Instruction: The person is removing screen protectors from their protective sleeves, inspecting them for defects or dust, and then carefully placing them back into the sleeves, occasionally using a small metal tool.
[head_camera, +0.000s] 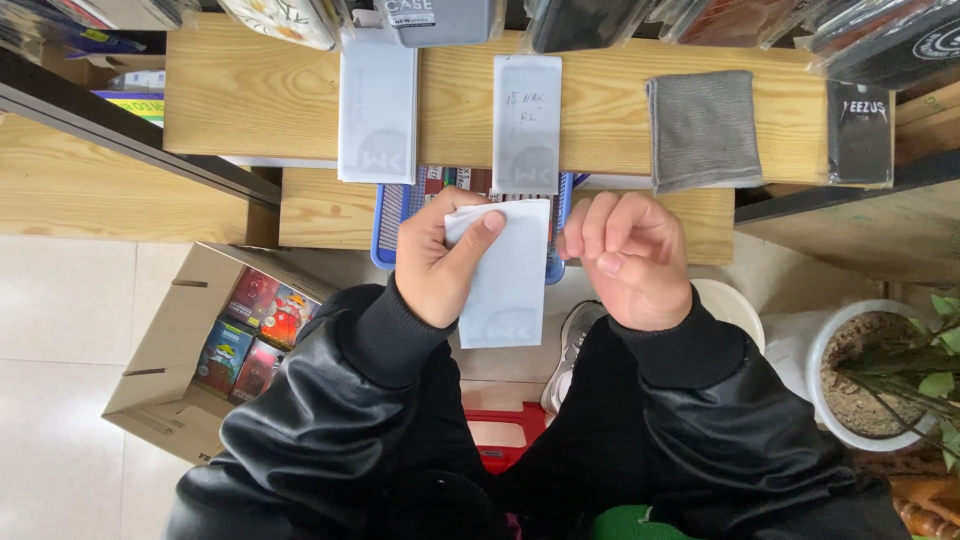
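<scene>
Head view, looking down. My left hand (438, 262) grips a thin white sleeve (506, 275), a flat rectangular packet, its thumb pressed across the upper left corner and the fingers behind. The sleeve hangs just in front of the blue basket (392, 222) and partly covers that basket's near rim. My right hand (628, 258) sits just right of the sleeve, fingers curled in and pinched together; I cannot tell whether they hold anything, and they do not touch the sleeve.

I judge the sleeve light, slightly stiff yet bendable, with a smooth face that may slip; whatever is inside may be brittle. A grip on a corner or along a long edge looks soundest, leaving the flat middle unpressed.

Beyond the basket, on the wooden bench (250, 95), lie two more pale sleeves (377, 105) and, to their right, a grey folded cloth (703, 128). Left of the basket, a cardboard box (180, 330) of coloured packs stands on the floor; far right, a white plant pot (880, 372).
</scene>
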